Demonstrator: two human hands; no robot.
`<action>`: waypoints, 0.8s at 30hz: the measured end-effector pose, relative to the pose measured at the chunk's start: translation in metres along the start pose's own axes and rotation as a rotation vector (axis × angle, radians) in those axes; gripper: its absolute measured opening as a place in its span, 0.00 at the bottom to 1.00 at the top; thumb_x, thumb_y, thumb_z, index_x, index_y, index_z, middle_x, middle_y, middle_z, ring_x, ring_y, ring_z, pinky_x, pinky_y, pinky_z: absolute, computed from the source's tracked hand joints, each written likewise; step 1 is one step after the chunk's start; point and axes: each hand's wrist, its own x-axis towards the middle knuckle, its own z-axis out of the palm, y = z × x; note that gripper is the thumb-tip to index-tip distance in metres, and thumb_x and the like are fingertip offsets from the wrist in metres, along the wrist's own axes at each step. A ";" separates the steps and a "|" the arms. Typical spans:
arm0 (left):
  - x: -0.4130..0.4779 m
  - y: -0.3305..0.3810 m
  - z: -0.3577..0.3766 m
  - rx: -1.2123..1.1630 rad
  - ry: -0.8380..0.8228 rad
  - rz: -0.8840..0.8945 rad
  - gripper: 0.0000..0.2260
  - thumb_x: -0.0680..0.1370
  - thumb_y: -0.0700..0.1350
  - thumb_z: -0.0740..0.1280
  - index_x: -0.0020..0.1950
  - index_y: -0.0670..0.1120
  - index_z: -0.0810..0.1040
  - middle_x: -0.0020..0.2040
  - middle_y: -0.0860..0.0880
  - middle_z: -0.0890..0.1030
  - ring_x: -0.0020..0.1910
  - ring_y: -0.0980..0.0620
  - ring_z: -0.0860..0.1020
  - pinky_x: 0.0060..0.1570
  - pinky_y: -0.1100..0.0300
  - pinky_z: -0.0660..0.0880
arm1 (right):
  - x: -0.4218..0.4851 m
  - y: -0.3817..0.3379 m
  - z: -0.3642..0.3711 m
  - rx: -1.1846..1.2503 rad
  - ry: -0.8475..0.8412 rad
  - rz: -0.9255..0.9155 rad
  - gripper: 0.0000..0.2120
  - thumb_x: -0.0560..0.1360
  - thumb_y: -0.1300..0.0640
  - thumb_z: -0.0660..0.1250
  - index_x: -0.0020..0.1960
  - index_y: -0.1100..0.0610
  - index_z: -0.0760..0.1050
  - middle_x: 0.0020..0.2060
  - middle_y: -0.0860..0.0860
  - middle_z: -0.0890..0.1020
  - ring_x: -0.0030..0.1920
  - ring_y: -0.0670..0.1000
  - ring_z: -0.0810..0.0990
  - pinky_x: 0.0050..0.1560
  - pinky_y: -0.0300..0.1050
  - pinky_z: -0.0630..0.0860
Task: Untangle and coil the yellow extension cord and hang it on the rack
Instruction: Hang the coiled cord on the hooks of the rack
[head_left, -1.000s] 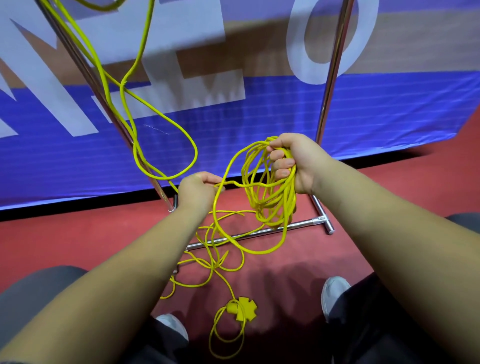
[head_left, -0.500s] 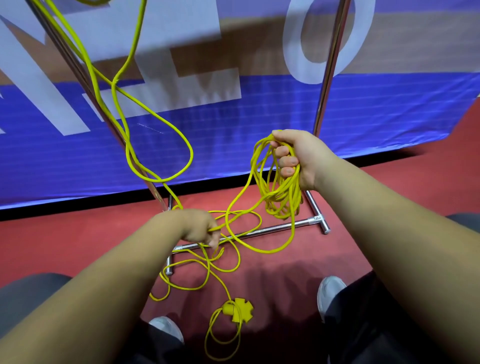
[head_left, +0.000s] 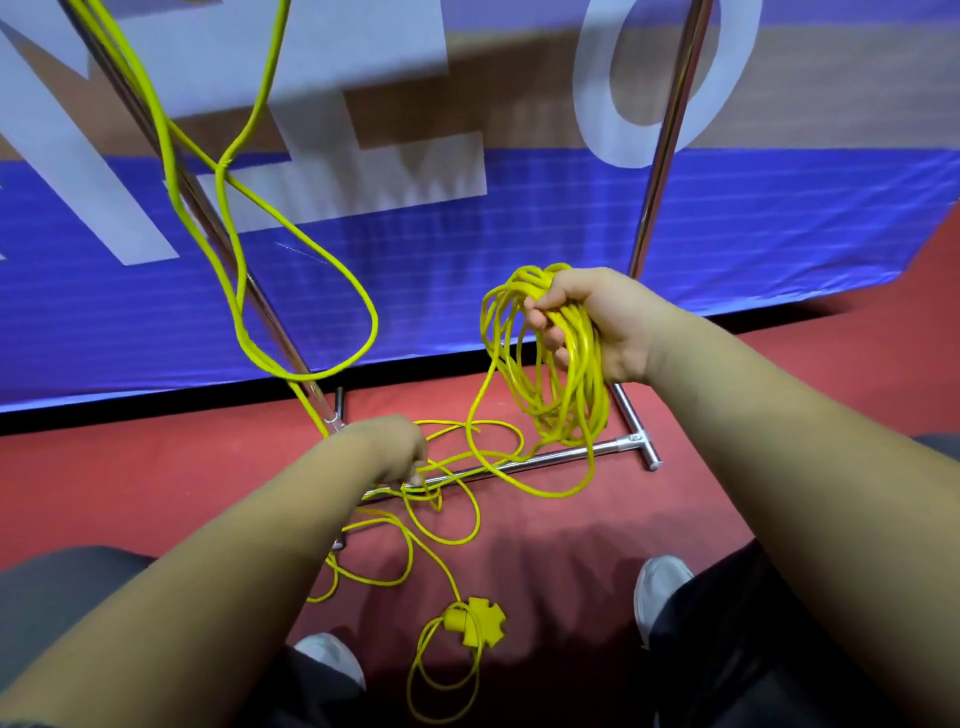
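Note:
My right hand (head_left: 597, 322) is shut on a bundle of several loops of the yellow extension cord (head_left: 561, 395), which hangs below my fist. My left hand (head_left: 395, 447) is low over the floor, fingers pinched on a loose strand of the same cord near the rack's bottom bar. More cord lies tangled on the red floor and ends in a yellow cross-shaped socket (head_left: 475, 621). Another stretch of cord (head_left: 311, 260) hangs down in a big loop from above, along the left pole of the chrome rack (head_left: 670, 119).
The rack's bottom bar (head_left: 561, 457) and T-foot rest on the red floor just ahead. A blue and white banner (head_left: 519, 223) stands right behind the rack. My two grey shoes (head_left: 660, 587) and dark trousers fill the bottom edge.
My left hand has dropped from chest height down to the floor and taken a loose strand. My right hand kept the coil and barely moved.

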 end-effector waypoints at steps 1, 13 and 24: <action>0.001 -0.002 -0.002 -0.019 0.058 -0.011 0.11 0.78 0.49 0.72 0.40 0.49 0.75 0.36 0.52 0.79 0.44 0.45 0.79 0.45 0.56 0.76 | 0.001 0.001 0.000 -0.042 -0.033 0.034 0.05 0.80 0.59 0.61 0.47 0.57 0.74 0.34 0.49 0.74 0.24 0.45 0.70 0.24 0.38 0.69; 0.003 -0.019 -0.028 -0.326 0.395 -0.065 0.07 0.83 0.48 0.68 0.59 0.49 0.80 0.49 0.47 0.82 0.51 0.44 0.80 0.52 0.52 0.78 | 0.011 0.020 0.006 -0.569 -0.023 0.238 0.07 0.82 0.55 0.66 0.52 0.59 0.79 0.27 0.48 0.65 0.21 0.46 0.58 0.25 0.38 0.60; -0.004 0.023 -0.026 -0.669 0.187 0.071 0.16 0.76 0.33 0.67 0.60 0.47 0.80 0.54 0.49 0.83 0.45 0.52 0.80 0.42 0.61 0.78 | 0.023 0.036 -0.013 -0.488 0.318 0.173 0.03 0.78 0.60 0.67 0.45 0.58 0.77 0.26 0.49 0.69 0.22 0.47 0.62 0.25 0.37 0.64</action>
